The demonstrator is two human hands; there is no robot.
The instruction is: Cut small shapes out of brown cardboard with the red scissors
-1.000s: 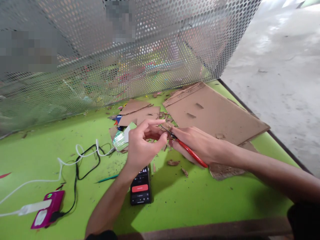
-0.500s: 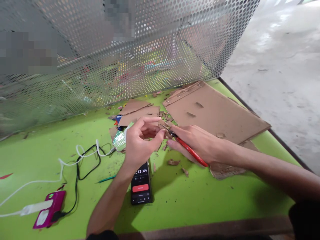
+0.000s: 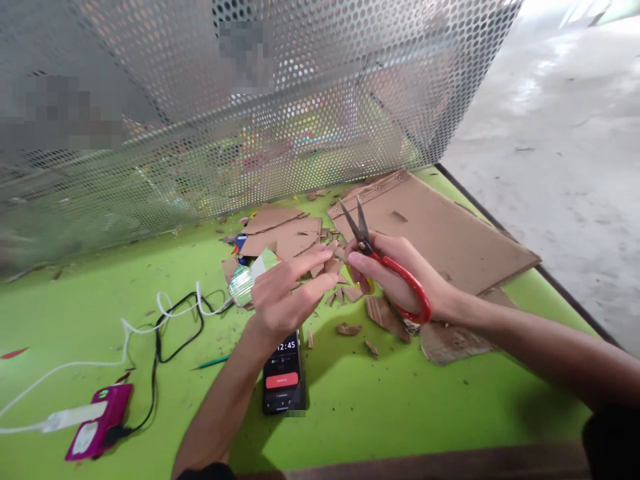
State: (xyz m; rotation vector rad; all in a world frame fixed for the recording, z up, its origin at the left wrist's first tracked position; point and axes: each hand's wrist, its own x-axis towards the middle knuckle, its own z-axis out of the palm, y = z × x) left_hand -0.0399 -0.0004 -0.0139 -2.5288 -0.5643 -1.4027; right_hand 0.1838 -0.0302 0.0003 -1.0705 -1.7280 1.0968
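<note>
My right hand (image 3: 400,277) grips red-handled scissors (image 3: 387,267) with the blades parted and pointing up and away, above the cardboard scraps. My left hand (image 3: 285,293) hovers just left of it with fingers stretched toward small cardboard pieces (image 3: 333,267). Whether a small piece is pinched between thumb and fingers I cannot make out. A small brown offcut (image 3: 387,317) lies under my right hand on the green table (image 3: 400,400).
A large cardboard sheet (image 3: 440,233) lies at the right rear, smaller sheets (image 3: 280,230) behind my hands. A phone showing a timer (image 3: 283,373) lies by my left wrist. Cables (image 3: 170,320) and a pink device (image 3: 97,430) sit left. A perforated metal screen (image 3: 250,113) stands behind.
My right hand lifted and turned the scissors, so the blades now point up and are parted. My left fingers loosened from their pinch and stretched out. A brown offcut now lies on the table.
</note>
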